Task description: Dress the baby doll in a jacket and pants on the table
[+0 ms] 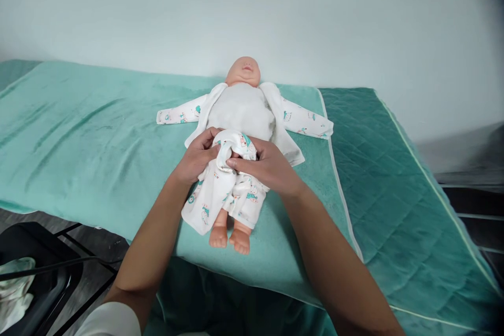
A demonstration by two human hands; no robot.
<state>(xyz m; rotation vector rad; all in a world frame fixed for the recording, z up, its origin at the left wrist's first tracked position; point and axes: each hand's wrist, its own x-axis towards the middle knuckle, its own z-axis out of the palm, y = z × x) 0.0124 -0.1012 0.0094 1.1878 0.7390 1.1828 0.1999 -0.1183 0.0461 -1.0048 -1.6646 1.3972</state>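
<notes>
A baby doll (pixel 244 69) lies on its back, head toward the wall and bare feet (pixel 229 239) toward me. An open white printed baby jacket (pixel 309 118) covers its arms, spread to both sides, and its torso is white. White printed baby pants (pixel 212 197) lie over the legs, with the waistband bunched up at the belly. My left hand (pixel 199 156) pinches the left side of that waistband. From the other side, my right hand (pixel 271 165) grips the bunched cloth, its thumb at the rolled edge. Some fingertips are hidden in the fabric.
A smooth green sheet (pixel 86 131) lies under the doll, over a darker quilted cover (pixel 394 184) at the right. A white wall (pixel 252 5) rises behind. At lower left stands a black chair (pixel 43 268) with light cloth (pixel 16 289) on it.
</notes>
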